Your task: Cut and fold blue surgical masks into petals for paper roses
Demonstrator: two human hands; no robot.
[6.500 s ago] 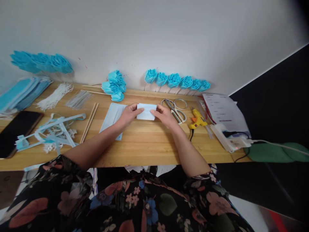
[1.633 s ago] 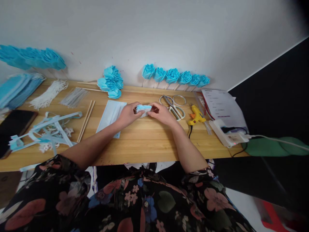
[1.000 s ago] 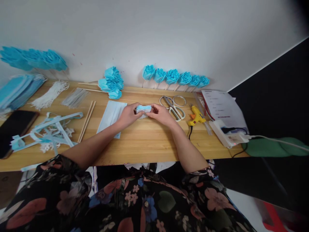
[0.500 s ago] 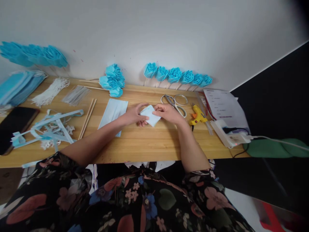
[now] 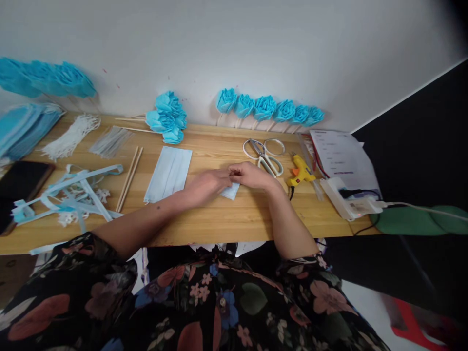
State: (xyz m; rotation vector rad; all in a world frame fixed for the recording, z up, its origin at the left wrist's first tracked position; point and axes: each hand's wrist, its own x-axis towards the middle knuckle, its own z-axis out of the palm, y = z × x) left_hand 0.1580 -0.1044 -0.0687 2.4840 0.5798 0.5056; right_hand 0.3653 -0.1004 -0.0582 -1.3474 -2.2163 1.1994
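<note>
A small folded piece of light-blue face-mask fabric (image 5: 231, 192) is partly covered by my two hands, its lower corner showing beneath them. My right hand (image 5: 250, 174) pinches its upper edge, fingertips bent together. My left hand (image 5: 212, 184), a little blurred, closes on the piece from the other side, and its fingertips meet those of the right. To the left of my hands a pleated face mask (image 5: 170, 173) lies flat on the wooden table (image 5: 204, 224). White-handled scissors (image 5: 268, 163) lie just beyond my right hand.
Blue fabric roses (image 5: 263, 107) on sticks lean on the wall; more lie in a bunch (image 5: 167, 117). A yellow glue gun (image 5: 300, 171) and a power strip (image 5: 338, 200) stand right. Leftward are wooden sticks (image 5: 129, 180), cut strips (image 5: 86, 187), wires (image 5: 110, 141) and a phone (image 5: 24, 187).
My left hand has turned over and come in against the right, and together they cover most of the fabric piece, which lay in fuller view before. The camera view has shifted slightly.
</note>
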